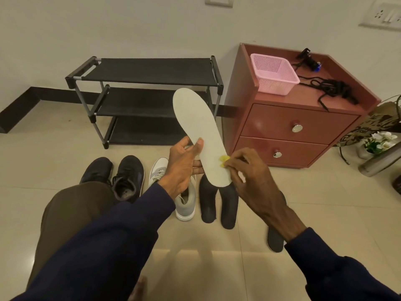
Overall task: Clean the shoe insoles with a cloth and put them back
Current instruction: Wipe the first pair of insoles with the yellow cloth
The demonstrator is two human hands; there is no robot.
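1. A dark insole (275,242) lay on the floor, partly hidden beneath the right forearm, probably set aside for its turn.
2. The right hand (251,177) pinched a small yellow cloth (224,161) against the heel end of the white insole (198,129), placed for wiping.
3. The left hand (183,168) gripped the white insole's edge, thumb in front and fingers behind, holding it raised and tilted to present its face.
4. Two dark insoles (207,203) lay on the floor below, beside a grey-white sneaker (186,207), with black shoes (128,177) further left.
5. A shoe rack (149,71) stood against the wall.
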